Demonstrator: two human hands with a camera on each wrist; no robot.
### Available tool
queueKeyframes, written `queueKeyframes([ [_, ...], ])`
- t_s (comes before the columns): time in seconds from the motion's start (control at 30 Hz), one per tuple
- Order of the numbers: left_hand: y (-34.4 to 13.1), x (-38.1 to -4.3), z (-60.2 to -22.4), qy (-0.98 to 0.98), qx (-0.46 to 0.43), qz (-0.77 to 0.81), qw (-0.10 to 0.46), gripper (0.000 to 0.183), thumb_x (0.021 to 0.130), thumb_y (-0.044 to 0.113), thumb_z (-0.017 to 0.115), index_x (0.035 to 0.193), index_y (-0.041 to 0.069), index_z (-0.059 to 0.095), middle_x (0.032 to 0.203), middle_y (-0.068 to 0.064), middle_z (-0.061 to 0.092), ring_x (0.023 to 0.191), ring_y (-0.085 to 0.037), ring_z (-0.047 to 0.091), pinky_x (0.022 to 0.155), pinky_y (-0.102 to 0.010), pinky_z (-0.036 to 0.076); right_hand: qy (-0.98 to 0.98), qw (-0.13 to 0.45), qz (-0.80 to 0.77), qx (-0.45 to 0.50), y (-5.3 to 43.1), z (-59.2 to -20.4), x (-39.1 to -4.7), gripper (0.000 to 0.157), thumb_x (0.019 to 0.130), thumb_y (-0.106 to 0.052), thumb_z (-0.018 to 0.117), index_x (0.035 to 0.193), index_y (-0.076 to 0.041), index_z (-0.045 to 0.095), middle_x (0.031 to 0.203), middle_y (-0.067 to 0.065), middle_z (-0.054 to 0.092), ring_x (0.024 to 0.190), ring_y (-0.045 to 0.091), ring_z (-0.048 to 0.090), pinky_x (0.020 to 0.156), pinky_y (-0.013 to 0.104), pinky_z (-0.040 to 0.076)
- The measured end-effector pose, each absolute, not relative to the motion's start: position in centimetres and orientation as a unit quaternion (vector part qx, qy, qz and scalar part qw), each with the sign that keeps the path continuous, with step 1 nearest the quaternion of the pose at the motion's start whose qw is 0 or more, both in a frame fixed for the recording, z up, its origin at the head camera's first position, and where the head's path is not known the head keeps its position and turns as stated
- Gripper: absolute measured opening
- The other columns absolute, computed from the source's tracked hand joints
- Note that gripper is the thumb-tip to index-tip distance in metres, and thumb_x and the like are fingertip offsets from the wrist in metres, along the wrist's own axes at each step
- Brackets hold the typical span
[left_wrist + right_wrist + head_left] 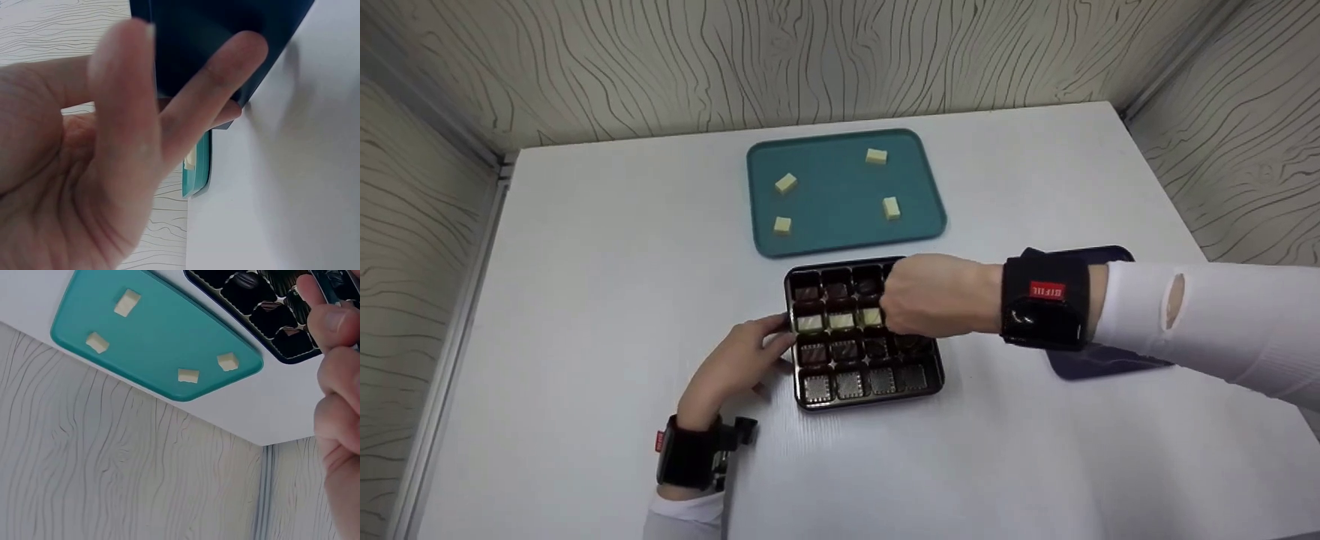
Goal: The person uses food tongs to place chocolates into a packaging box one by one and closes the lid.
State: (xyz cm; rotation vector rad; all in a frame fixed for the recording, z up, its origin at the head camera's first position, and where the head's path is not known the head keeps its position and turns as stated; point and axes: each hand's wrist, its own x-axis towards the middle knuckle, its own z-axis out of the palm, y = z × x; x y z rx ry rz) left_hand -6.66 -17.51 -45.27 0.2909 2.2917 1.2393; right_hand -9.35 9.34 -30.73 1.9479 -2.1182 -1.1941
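A dark chocolate box (870,409) with a divided insert lies in front of me. Dark chocolates (844,350) fill its back and third rows. Three white chocolates (841,322) show in the second row; the nearest row has bare ribbed compartments. My left hand (739,360) rests against the box's left side, its fingers fairly straight along the dark wall (191,50) in the left wrist view. Over the box's right columns, my right hand (934,296) is curled. It pinches slim metal tweezers (325,286), seen in the right wrist view; their tips are hidden.
Behind the box lies a teal tray (836,184) with several white blocks (891,208) spread over it. A dark blue tray (1099,364) sits to the right, partly under my right forearm. Wood-patterned panels (810,60) enclose the white table (622,247).
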Motion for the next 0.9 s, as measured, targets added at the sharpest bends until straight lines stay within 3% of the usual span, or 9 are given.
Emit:
queueKeyframes([
  [0.2,-17.3,-6.8,-45.2,0.838,0.104,0.465,0.266,0.046,0.111,0.025,0.053,0.152,0.007,0.055,0.139,-0.019,0.070,0.088,-0.023,0.078,0.058,-0.032,0.059,-0.665,0.014,-0.402,0.629,9.3,-31.3,-9.5,0.040,0.092,-0.018,0.072,0.057,-0.026,0.056,0.057,-0.014,0.059,0.050,0.007,0.030,0.046,0.024,0.022],
  [0.5,-17.5,-6.8,-45.3,0.831,0.095,0.474,0.275,0.046,0.111,0.026,0.053,0.153,0.008,0.054,0.137,-0.020,0.070,0.082,-0.023,0.077,0.053,-0.034,0.059,-0.702,0.005,-0.366,0.611,8.9,-32.7,-9.5,0.035,0.092,-0.015,0.071,0.059,-0.024,0.062,0.060,-0.010,0.066,0.049,0.005,0.045,0.044,0.022,0.038],
  [0.77,-17.5,-6.7,-45.2,0.830,0.095,0.475,0.276,0.047,0.111,0.024,0.052,0.155,0.007,0.052,0.140,-0.020,0.068,0.086,-0.025,0.078,0.055,-0.033,0.059,-0.740,0.009,-0.342,0.580,9.1,-33.7,-9.1,0.042,0.090,-0.015,0.071,0.054,-0.022,0.051,0.055,-0.011,0.061,0.049,0.006,0.029,0.041,0.023,0.028],
  [0.9,-17.6,-6.7,-45.2,0.829,0.092,0.477,0.277,0.047,0.111,0.025,0.052,0.154,0.007,0.052,0.137,-0.020,0.070,0.083,-0.024,0.077,0.054,-0.034,0.059,-0.754,0.006,-0.334,0.565,8.9,-34.0,-9.0,0.044,0.090,-0.014,0.072,0.053,-0.021,0.049,0.054,-0.010,0.060,0.049,0.007,0.026,0.041,0.023,0.028],
])
